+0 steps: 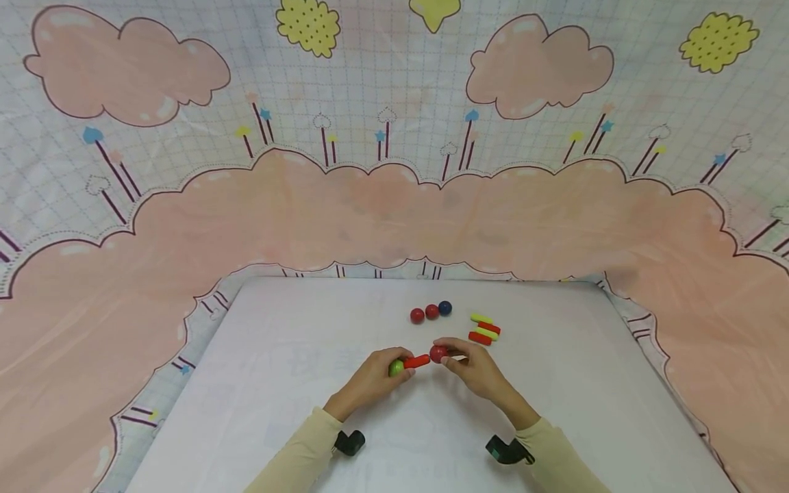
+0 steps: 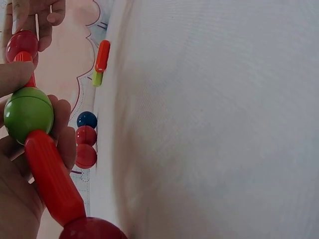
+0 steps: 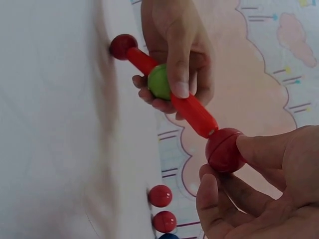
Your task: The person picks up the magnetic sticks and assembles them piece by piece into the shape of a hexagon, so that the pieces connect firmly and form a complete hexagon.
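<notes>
My left hand (image 1: 377, 375) grips a green ball (image 2: 28, 115) between thumb and fingers. Two red rods stick out from this ball on opposite sides. One red rod (image 2: 54, 179) ends in a red ball (image 3: 123, 47). The other red rod (image 3: 195, 115) points toward my right hand (image 1: 476, 370), and the left thumb lies along its base. Between the right thumb and fingertips another red ball (image 3: 225, 150) is pinched. The free tip of the rod is right at this ball's surface. In the head view both hands meet over the middle of the white table (image 1: 296, 329).
Beyond the hands, two loose red balls (image 1: 417, 315) and a dark blue ball (image 1: 445, 308) sit in a row. To their right lies a staggered group of several red and yellow-green rods (image 1: 484, 328). A cloud-patterned cloth (image 1: 394, 212) hangs behind the table.
</notes>
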`<action>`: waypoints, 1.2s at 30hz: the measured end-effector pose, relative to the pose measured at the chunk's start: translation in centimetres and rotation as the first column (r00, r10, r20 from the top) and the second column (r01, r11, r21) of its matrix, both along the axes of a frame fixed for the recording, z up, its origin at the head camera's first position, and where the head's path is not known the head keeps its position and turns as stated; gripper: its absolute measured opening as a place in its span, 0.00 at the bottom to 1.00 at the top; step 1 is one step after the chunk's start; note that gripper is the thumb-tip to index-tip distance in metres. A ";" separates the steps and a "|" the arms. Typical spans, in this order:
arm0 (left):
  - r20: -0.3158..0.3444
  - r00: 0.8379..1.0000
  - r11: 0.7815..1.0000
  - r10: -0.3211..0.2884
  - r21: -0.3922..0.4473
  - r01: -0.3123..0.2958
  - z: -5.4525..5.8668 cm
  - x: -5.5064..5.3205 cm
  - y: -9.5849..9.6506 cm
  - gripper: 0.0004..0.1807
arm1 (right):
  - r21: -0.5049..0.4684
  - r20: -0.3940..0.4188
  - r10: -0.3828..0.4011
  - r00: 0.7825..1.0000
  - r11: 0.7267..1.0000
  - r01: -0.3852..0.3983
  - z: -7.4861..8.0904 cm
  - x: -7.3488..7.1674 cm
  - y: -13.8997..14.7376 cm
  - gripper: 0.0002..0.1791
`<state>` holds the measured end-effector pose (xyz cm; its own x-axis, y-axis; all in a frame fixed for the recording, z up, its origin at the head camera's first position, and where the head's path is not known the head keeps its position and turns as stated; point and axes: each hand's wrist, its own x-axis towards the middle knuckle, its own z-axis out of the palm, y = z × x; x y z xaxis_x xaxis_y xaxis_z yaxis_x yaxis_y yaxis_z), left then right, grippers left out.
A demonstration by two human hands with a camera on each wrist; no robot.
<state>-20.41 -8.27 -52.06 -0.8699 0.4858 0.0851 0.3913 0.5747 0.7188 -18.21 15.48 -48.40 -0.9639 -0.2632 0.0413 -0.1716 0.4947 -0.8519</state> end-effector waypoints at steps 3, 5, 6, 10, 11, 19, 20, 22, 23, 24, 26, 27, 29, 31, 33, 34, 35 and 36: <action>0.001 1.000 1.000 0.000 -0.016 0.000 0.0 0.0 -0.1 0.14 | 0.003 0.008 0.013 1.000 1.000 -0.013 -0.1 0.0 -0.1 0.20; 0.000 1.000 1.000 0.001 -0.024 -0.001 0.1 0.1 -0.1 0.13 | 0.000 0.015 0.006 1.000 1.000 -0.006 -0.2 -0.1 -0.2 0.20; 0.002 1.000 1.000 0.002 -0.025 -0.002 0.1 0.1 -0.1 0.13 | -0.004 0.016 0.001 1.000 1.000 -0.001 -0.3 -0.1 -0.3 0.20; -0.002 1.000 1.000 -0.010 -0.022 0.010 0.2 0.0 0.0 0.13 | -0.050 0.023 -0.008 1.000 0.999 0.009 -0.6 -0.1 -0.5 0.20; 0.000 1.000 1.000 -0.019 -0.017 0.019 0.3 -0.1 0.0 0.14 | -0.062 0.021 -0.003 1.000 0.998 0.004 -0.6 -0.1 -0.6 0.19; -0.006 0.998 0.998 -0.065 -0.011 0.065 0.2 -0.3 0.3 0.21 | -0.153 0.041 0.028 0.999 0.988 -0.021 -1.1 -0.1 -1.7 0.15; -0.009 0.998 0.998 -0.063 -0.010 0.063 0.2 -0.3 0.4 0.21 | -0.157 0.044 0.024 0.999 0.987 -0.016 -1.2 -0.1 -1.9 0.14; -0.022 0.998 0.998 -0.062 -0.009 0.062 0.1 -0.3 0.4 0.21 | -0.157 0.044 0.018 0.999 0.987 -0.011 -1.3 -0.1 -2.3 0.13; -0.029 0.998 0.998 -0.061 -0.009 0.061 0.1 -0.2 0.4 0.21 | -0.154 0.043 0.017 0.999 0.988 -0.010 -1.4 -0.1 -2.4 0.12; -0.033 0.998 0.998 -0.062 -0.009 0.062 0.1 -0.2 0.4 0.21 | -0.147 0.041 0.017 0.999 0.989 -0.011 -1.5 -0.1 -2.4 0.12; -0.035 0.997 0.998 -0.064 -0.006 0.064 0.1 -0.2 0.3 0.20 | -0.119 0.030 0.019 0.999 0.993 -0.015 -1.6 -0.1 -2.4 0.11; -0.034 0.997 0.998 -0.063 -0.007 0.063 0.1 -0.2 0.3 0.20 | -0.107 0.018 0.017 1.000 0.994 -0.015 -1.6 0.0 -2.4 0.11; -0.030 0.998 0.998 -0.059 -0.011 0.059 0.0 -0.2 0.2 0.20 | -0.081 0.000 0.012 1.000 0.997 -0.012 -1.3 0.0 -2.3 0.11; -0.026 0.998 0.999 -0.052 -0.016 0.051 0.0 -0.2 0.1 0.20 | -0.058 -0.017 0.010 1.000 0.998 -0.011 -0.9 -0.1 -2.1 0.11; -0.020 0.999 0.999 -0.042 -0.026 0.042 0.0 -0.2 0.0 0.20 | -0.047 -0.025 0.005 1.000 0.999 -0.006 -0.3 0.0 -1.9 0.11; -0.016 0.999 0.999 -0.038 -0.031 0.038 0.0 -0.2 0.0 0.21 | -0.043 -0.022 0.002 1.000 0.999 -0.003 0.0 0.0 -1.7 0.12; -0.012 0.999 0.999 -0.035 -0.036 0.035 0.0 -0.2 0.0 0.21 | -0.036 -0.022 -0.002 1.000 0.999 0.001 0.2 0.0 -1.6 0.12; -0.008 0.999 0.999 -0.033 -0.040 0.033 0.0 -0.2 -0.1 0.21 | -0.025 -0.023 -0.009 1.000 1.000 0.008 0.5 0.0 -1.5 0.12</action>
<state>-20.62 -8.34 -52.02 -0.8528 0.5172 0.0730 0.4166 0.5893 0.6922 -18.21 14.00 -47.92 -0.9648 -0.2533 0.0703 -0.1873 0.4746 -0.8600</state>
